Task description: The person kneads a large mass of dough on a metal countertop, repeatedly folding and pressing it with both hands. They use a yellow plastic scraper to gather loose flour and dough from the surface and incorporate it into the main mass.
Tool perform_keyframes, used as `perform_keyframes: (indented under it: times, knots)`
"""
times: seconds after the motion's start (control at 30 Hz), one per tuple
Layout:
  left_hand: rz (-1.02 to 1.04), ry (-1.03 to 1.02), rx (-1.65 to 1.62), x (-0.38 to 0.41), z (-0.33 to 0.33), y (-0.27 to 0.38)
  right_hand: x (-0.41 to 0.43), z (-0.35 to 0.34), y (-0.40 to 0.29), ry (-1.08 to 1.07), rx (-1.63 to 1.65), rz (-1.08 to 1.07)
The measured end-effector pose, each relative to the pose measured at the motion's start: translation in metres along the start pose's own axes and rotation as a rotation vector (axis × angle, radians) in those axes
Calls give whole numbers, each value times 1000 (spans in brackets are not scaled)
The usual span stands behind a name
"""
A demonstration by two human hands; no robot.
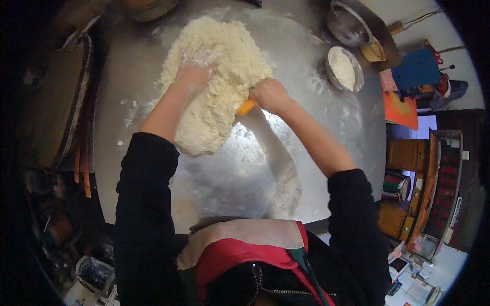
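A large, rough mound of pale dough lies on a floured metal table; its near end narrows to a smoother lobe. My left hand, coated in flour, rests on the dough's left part, and its fingertips blend into the dough. At the right edge of the mound, my right hand is closed around a tool with an orange handle. The working end of that tool is hidden, so its kind is unclear.
At the back right stands a metal bowl of flour, with a larger metal bowl behind it. A yellowish container sits beside them. Left of the table is a large round-edged object. Loose flour dusts the tabletop.
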State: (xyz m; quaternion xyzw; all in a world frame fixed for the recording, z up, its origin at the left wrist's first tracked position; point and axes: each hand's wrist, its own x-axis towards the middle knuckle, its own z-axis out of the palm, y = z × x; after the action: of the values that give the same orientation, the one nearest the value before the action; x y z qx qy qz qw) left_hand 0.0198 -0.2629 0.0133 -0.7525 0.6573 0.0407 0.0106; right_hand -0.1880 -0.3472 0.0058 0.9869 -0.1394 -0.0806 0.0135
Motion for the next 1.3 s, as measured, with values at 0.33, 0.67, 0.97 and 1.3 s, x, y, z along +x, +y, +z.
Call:
perform_keyframes:
  times: [0.33,0.67,0.97,1.3]
  knots:
    - [20,-17,-546,-106,-82,-16,-140,-16,-107,-115,51,-186]
    - [271,91,-158,-194,88,-23,-43,62,-145,408,129,70]
    - [176,336,-210,-54,67,-28,9,8,-39,633,495,296]
    - [-53,179,94,93,-1,-37,70,-43,88,211,1036,580]
